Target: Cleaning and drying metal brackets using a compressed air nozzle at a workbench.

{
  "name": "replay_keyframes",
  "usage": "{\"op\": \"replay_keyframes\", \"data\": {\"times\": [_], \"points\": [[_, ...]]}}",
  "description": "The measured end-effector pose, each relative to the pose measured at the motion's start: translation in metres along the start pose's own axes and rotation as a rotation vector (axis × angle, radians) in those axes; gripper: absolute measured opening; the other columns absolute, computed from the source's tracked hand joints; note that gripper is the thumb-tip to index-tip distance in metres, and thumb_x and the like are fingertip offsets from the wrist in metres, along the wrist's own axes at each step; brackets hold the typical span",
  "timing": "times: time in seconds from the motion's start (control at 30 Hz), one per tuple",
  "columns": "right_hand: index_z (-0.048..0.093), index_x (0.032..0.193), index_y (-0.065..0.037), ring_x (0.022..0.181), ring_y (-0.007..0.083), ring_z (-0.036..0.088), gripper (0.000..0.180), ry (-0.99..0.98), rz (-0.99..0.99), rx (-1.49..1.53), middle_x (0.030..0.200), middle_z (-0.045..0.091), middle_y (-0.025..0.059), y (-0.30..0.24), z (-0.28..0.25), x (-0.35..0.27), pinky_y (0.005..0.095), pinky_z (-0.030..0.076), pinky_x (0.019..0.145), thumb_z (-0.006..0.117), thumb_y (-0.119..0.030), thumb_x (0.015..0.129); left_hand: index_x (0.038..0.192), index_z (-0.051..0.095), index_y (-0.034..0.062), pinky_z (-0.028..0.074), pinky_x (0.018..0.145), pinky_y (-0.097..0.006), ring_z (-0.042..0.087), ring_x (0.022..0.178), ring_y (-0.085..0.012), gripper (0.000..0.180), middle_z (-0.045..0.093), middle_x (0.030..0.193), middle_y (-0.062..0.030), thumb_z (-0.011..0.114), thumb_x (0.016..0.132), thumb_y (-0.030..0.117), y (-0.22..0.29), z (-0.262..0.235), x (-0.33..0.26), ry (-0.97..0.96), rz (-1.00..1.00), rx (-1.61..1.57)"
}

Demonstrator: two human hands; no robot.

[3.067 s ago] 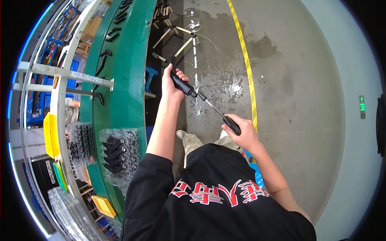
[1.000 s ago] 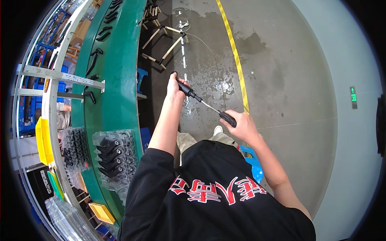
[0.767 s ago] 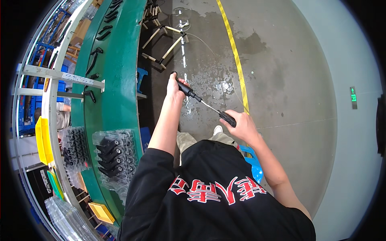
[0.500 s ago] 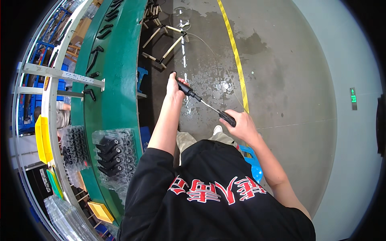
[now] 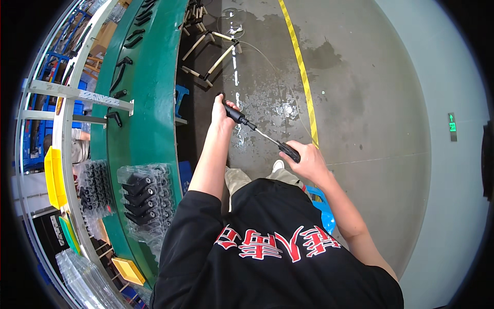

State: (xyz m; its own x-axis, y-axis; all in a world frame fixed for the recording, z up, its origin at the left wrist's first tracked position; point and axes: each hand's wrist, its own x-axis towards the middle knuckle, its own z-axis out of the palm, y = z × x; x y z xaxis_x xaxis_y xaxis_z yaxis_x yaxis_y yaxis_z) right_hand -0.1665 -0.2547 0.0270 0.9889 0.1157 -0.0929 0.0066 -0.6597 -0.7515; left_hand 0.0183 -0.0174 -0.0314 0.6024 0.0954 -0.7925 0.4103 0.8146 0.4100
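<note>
Close by me, a blue stool (image 5: 323,206) shows beside the person's right hip, and a long green desk (image 5: 157,116) runs along the person's left. Clear plastic trays (image 5: 163,191) stacked on its near end hold bent black pieces, with more loose black parts (image 5: 122,77) lying farther up. The grey floor (image 5: 370,123) is patchy with wet and crossed by a yellow line (image 5: 303,77); past the desk's edge stands a frame of pale tubes (image 5: 220,61) with black joints, and a pale wall (image 5: 453,206) rises on the right. The right hand (image 5: 307,159) is closed around the handle of a screwdriver (image 5: 289,151), whose shaft points up and leftward to the end of a black part (image 5: 235,114) gripped by the left hand (image 5: 222,114). Both are held above the floor, clear of the desk. The screwdriver has a ridged black handle and a bright slim shaft; the black part looks smooth, thick and tubular, its far end partly covered by the fingers.
</note>
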Motion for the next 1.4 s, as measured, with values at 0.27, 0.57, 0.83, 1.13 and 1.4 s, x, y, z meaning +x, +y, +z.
{"op": "replay_keyframes", "data": {"times": [0.27, 0.57, 0.83, 1.13, 1.4], "points": [[0.067, 0.092, -0.005, 0.050, 0.0250, 0.051, 0.020, -0.039, 0.009, 0.011, 0.068, 0.066, 0.0067, -0.007, -0.003, 0.000, 0.0348, 0.043, 0.053, 0.070, -0.023, 0.084, 0.089, 0.054, 0.0076, 0.043, 0.046, -0.023, 0.049, 0.052, -0.0098, 0.049, 0.053, 0.067, -0.0014, 0.050, 0.096, 0.055, 0.002, -0.004, -0.012, -0.192, -0.093, 0.124], [0.067, 0.089, -0.007, 0.052, 0.0335, 0.057, 0.018, -0.039, 0.034, 0.006, 0.063, 0.065, 0.0101, -0.009, -0.003, 0.002, 0.0400, 0.046, 0.053, 0.070, -0.023, 0.082, 0.092, 0.058, 0.0060, 0.044, 0.047, -0.024, 0.051, 0.052, -0.0103, 0.058, 0.055, 0.068, -0.0020, 0.042, 0.097, 0.062, -0.008, -0.004, -0.020, -0.391, 0.013, 0.447], [0.068, 0.091, -0.008, 0.054, 0.0345, 0.058, 0.020, -0.025, 0.089, -0.002, 0.066, 0.066, 0.0111, -0.003, -0.004, 0.015, 0.0408, 0.046, 0.054, 0.069, -0.026, 0.083, 0.093, 0.059, 0.0051, 0.044, 0.048, -0.024, 0.052, 0.052, -0.0112, 0.055, 0.056, 0.070, -0.0034, 0.042, 0.098, 0.058, -0.016, -0.006, -0.035, -0.427, 0.085, 0.609], [0.068, 0.093, -0.008, 0.058, 0.0334, 0.060, 0.023, -0.060, 0.139, -0.003, 0.069, 0.067, 0.0122, -0.004, -0.011, 0.039, 0.0412, 0.047, 0.057, 0.068, -0.028, 0.084, 0.095, 0.059, 0.0034, 0.044, 0.047, -0.025, 0.051, 0.050, -0.0117, 0.053, 0.058, 0.070, -0.0052, 0.044, 0.099, 0.054, -0.015, -0.022, -0.031, -0.489, 0.102, 0.703], [0.067, 0.095, -0.004, 0.059, 0.0207, 0.052, 0.022, 0.041, 0.264, 0.017, 0.068, 0.063, 0.0063, 0.016, -0.013, 0.073, 0.0338, 0.043, 0.058, 0.067, -0.025, 0.088, 0.095, 0.058, 0.0019, 0.046, 0.048, -0.025, 0.054, 0.052, -0.0118, 0.039, 0.059, 0.070, -0.0057, 0.062, 0.093, 0.040, -0.025, -0.029, -0.047, -0.469, 0.181, 0.881]]}}
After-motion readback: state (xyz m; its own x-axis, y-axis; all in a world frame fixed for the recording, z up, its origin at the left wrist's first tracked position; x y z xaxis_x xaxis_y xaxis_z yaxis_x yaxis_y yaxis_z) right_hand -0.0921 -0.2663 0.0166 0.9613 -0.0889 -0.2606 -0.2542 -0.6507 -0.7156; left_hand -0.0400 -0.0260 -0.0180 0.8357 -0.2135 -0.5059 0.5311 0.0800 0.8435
